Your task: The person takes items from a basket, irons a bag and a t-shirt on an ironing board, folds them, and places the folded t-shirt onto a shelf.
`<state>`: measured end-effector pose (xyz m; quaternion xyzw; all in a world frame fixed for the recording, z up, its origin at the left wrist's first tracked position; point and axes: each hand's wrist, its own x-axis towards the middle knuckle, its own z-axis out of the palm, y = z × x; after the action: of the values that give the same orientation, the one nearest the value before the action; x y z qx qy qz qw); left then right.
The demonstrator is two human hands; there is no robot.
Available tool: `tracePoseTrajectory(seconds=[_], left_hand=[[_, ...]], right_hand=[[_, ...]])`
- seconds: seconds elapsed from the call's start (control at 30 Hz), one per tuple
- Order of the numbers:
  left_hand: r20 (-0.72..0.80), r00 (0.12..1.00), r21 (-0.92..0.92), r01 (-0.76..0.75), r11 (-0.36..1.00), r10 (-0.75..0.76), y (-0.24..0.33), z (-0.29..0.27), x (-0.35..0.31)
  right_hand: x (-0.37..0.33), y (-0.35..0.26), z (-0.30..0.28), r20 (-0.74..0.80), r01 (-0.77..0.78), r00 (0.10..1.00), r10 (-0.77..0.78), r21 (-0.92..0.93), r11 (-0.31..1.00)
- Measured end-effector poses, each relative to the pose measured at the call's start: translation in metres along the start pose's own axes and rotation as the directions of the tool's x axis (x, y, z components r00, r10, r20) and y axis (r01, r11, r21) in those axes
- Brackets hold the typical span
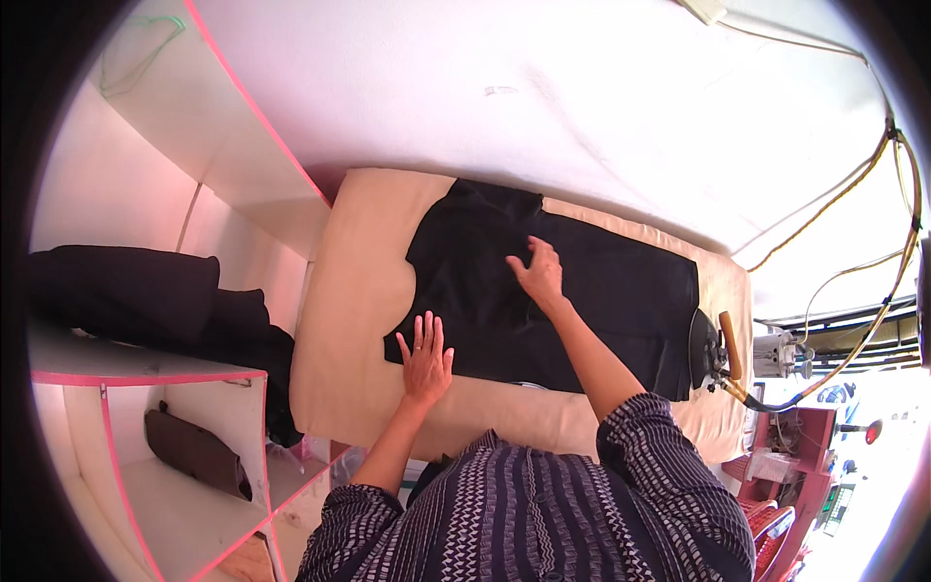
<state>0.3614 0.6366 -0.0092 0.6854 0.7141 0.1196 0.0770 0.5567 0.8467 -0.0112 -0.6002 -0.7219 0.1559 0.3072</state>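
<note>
A black garment (621,281) lies spread out across a padded, beige-covered ironing table (354,262). My left hand (425,364) rests flat near the garment's lower left edge, its fingers stretched out and a ring on one of them. Farther in, above the middle of the cloth, is my right hand (540,274), thumb apart from the curved fingers and nothing in its grasp. Whether its fingertips touch the fabric I cannot tell. At the right end of the garment stands a steam iron (713,349) with a wooden handle, joined to a hose and cables.
On the left, a white shelf unit (184,378) with pink edging carries folded black clothes (126,291); a dark rolled item (199,453) lies in its compartment. A white wall (621,97) rises behind the table. Cables (887,291) hang at the right, near a red chair (771,538).
</note>
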Motion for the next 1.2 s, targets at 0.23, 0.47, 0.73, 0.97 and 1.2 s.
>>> tracePoseTrajectory(seconds=[0.23,0.47,0.73,0.97,1.2], left_hand=[[0.032,0.998,0.006,-0.062,0.998,0.061,-0.003,-0.004,-0.001],[-0.053,0.998,-0.301,0.017,0.954,-0.035,-0.001,-0.009,0.011],[0.737,0.666,-0.619,0.734,-0.280,0.117,-0.027,-0.011,0.087],[0.771,0.631,-0.594,0.759,-0.267,0.079,-0.050,-0.014,0.108],[0.764,0.627,-0.639,0.768,-0.044,-0.152,-0.065,-0.012,0.116]], right_hand=[[0.028,-0.026,0.029,0.360,0.063,0.933,-0.030,-0.080,0.995],[0.046,-0.030,-0.001,0.632,0.180,0.773,-0.057,-0.131,0.975],[0.015,-0.089,-0.062,0.463,0.652,0.611,-0.642,0.165,0.740],[-0.129,-0.044,-0.093,0.492,0.355,0.656,-0.572,0.468,0.809],[-0.110,-0.011,-0.097,0.871,-0.874,0.352,0.342,0.176,0.452]])
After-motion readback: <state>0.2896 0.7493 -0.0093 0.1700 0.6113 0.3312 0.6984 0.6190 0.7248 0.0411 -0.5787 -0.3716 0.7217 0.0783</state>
